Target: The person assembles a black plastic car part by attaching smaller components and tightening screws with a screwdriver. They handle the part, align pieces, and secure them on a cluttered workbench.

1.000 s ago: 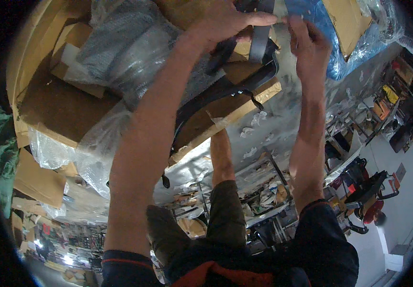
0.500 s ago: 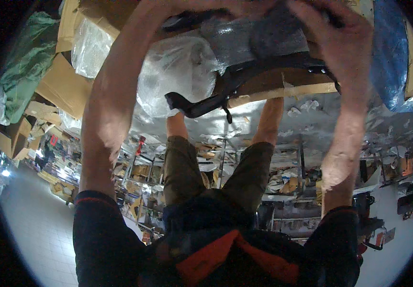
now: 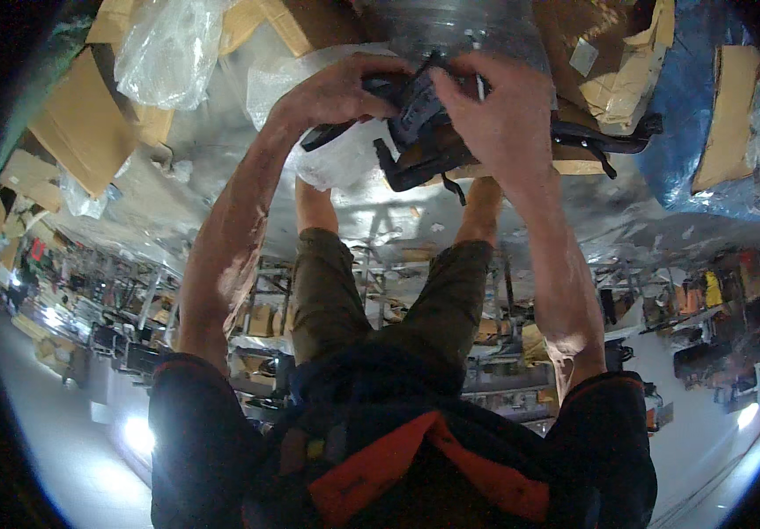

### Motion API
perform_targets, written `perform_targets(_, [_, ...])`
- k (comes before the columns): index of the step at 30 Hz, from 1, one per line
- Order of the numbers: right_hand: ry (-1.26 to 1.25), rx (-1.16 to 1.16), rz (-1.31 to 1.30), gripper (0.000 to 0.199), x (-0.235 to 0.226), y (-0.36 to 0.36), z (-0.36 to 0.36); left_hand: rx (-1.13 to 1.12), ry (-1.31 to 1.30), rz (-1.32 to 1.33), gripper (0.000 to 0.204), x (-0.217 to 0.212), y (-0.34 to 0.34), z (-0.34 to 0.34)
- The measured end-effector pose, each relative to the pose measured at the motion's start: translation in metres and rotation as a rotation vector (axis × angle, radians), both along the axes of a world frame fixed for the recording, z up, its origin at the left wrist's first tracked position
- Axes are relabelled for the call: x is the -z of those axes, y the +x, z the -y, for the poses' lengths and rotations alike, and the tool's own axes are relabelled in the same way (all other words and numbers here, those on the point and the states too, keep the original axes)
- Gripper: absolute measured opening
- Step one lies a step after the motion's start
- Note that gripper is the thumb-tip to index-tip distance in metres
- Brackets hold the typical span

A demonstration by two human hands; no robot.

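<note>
Both my hands are raised in front of me and grip one black plastic part [image 3: 418,113] with straps. My left hand [image 3: 337,88] closes on its left end. My right hand [image 3: 496,113] covers its right side, fingers curled over the top. A long black curved piece [image 3: 607,137] runs out to the right from under my right hand. A clear plastic bag [image 3: 344,160] hangs just below my left hand. Above the part lies a grey bundle wrapped in clear film [image 3: 459,26], partly hidden by my fingers.
Flattened cardboard pieces [image 3: 80,123] and a crumpled clear bag [image 3: 166,48] lie at the left. A blue plastic sheet [image 3: 675,106] with cardboard [image 3: 725,115] on it lies at the right. My legs in olive shorts [image 3: 336,291] stand below on a shiny floor.
My hands have come lower in the picture and closer together on the black part. The view has swung, so the cardboard now sits further left and the blue sheet at the right.
</note>
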State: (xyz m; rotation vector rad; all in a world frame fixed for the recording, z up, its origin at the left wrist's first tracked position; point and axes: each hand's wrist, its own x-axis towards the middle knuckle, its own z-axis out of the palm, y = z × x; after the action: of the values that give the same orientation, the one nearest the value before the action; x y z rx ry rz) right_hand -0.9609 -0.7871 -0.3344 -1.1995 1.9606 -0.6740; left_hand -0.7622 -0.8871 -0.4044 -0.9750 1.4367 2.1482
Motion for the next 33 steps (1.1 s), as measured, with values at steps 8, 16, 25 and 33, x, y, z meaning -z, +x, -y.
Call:
perform_targets(8, [0.147, -0.096, -0.122, 0.024, -0.036, 0.048, -0.012, 0.179, 0.172, -0.160, 0.058, 0.016, 0.022, -0.012])
perform_targets(16, [0.407, 0.066, 0.157, 0.026, -0.044, 0.054, -0.027, 0.201, 0.234, -0.271, 0.045, 0.042, 0.033, -0.022])
perform_targets(25, [0.586, 0.200, 0.287, 0.027, 0.011, 0.072, -0.116, 0.140, 0.337, -0.284, 0.048, 0.051, 0.032, -0.033])
perform_targets(33, [0.565, 0.297, 0.422, 0.027, 0.022, 0.090, -0.123, -0.063, 0.476, -0.367, 0.041, 0.053, 0.040, -0.038])
